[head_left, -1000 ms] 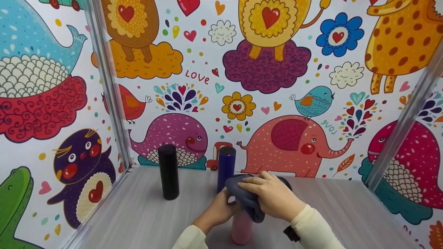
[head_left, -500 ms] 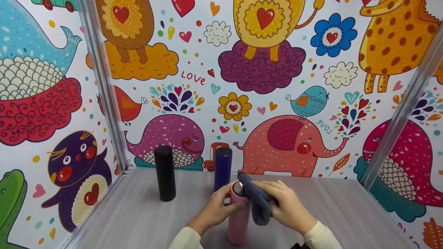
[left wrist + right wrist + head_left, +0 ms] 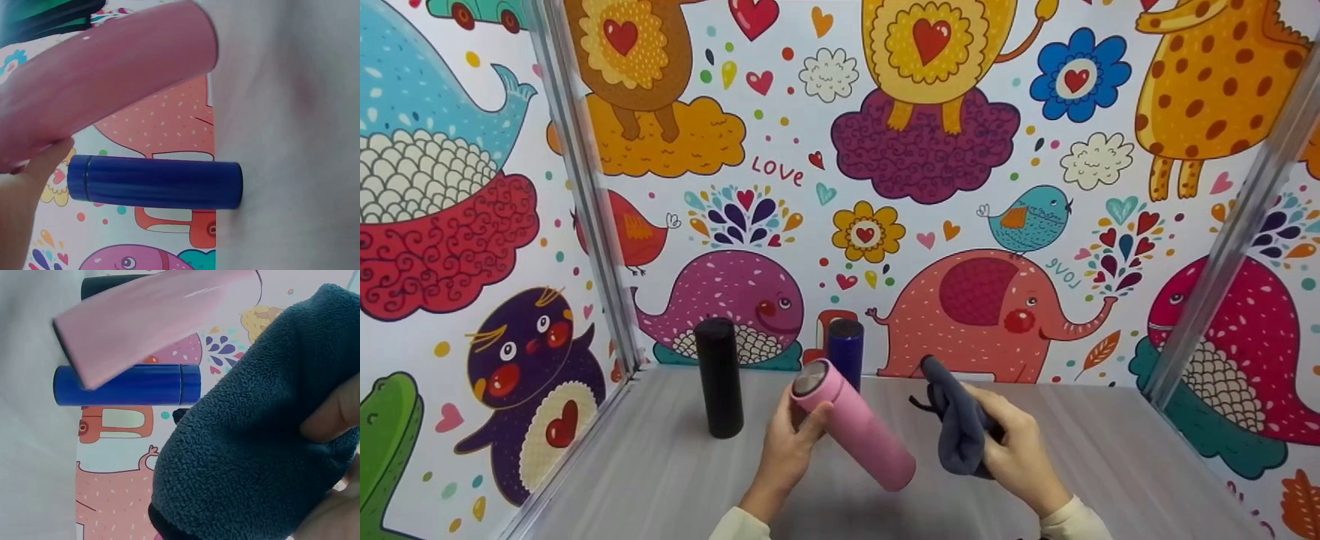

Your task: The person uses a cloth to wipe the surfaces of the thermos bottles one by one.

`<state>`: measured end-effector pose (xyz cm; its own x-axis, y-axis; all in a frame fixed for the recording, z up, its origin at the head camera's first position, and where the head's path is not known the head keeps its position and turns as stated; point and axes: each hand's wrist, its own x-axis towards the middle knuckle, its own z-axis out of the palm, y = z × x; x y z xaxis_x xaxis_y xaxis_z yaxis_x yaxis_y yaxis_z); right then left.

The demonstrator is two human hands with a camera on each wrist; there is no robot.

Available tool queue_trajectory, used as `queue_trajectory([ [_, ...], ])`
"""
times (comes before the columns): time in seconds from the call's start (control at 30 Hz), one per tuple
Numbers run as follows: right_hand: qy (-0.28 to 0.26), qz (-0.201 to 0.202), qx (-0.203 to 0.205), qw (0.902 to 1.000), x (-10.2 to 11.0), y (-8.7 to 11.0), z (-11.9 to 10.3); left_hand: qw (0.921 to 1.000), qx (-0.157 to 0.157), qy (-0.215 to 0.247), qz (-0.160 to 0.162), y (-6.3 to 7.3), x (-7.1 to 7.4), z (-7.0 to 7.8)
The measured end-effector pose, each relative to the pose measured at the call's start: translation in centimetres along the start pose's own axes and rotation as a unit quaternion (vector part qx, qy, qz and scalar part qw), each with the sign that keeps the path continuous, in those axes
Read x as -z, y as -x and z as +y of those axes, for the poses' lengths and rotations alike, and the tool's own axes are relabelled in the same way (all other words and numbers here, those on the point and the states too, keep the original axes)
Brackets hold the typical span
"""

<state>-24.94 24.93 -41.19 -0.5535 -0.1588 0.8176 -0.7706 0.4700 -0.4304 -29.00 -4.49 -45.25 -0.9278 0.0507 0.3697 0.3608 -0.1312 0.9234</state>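
My left hand grips a pink thermos flask near its silver-topped end. The flask leans, its top toward the upper left and its base toward the lower right, raised over the table. My right hand holds a folded dark blue-grey cloth to the right of the flask, apart from it. In the right wrist view the cloth looks fluffy, and the thumb presses into it. A dark cord hangs from the cloth's left side. Behind the pink flask stands a blue flask, partly hidden by it.
A black flask stands upright on the grey table, left of the blue one. Walls printed with cartoon animals enclose the table at the back and both sides. Metal posts run up the corners.
The cloth has come off the pink flask's top and moved right with my right hand. My left hand has lifted the flask and tilted its top to the left.
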Motion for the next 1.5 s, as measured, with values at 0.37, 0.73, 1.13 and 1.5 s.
queue_trajectory([
  [0.37, -0.04, 0.053, -0.034, 0.9972, -0.4, 0.1, -0.7, 0.9542, 0.047, 0.259, 0.142, 0.4, -1.2, 1.8],
  [0.73, -0.068, 0.073, 0.009, 0.9949, -1.5, -1.1, -2.8, 0.9015, 0.129, 0.365, 0.193, 0.5, -1.6, 2.5],
  [1.13, -0.101, 0.051, -0.104, 0.9881, -3.4, 0.3, -0.2, 0.9066, 0.114, 0.358, 0.192, 0.5, -2.2, 2.6],
  [1.5, -0.126, 0.047, -0.189, 0.9727, -4.6, 2.0, -0.9, 0.8979, 0.1, 0.371, 0.214, 0.4, -2.0, 2.3],
])
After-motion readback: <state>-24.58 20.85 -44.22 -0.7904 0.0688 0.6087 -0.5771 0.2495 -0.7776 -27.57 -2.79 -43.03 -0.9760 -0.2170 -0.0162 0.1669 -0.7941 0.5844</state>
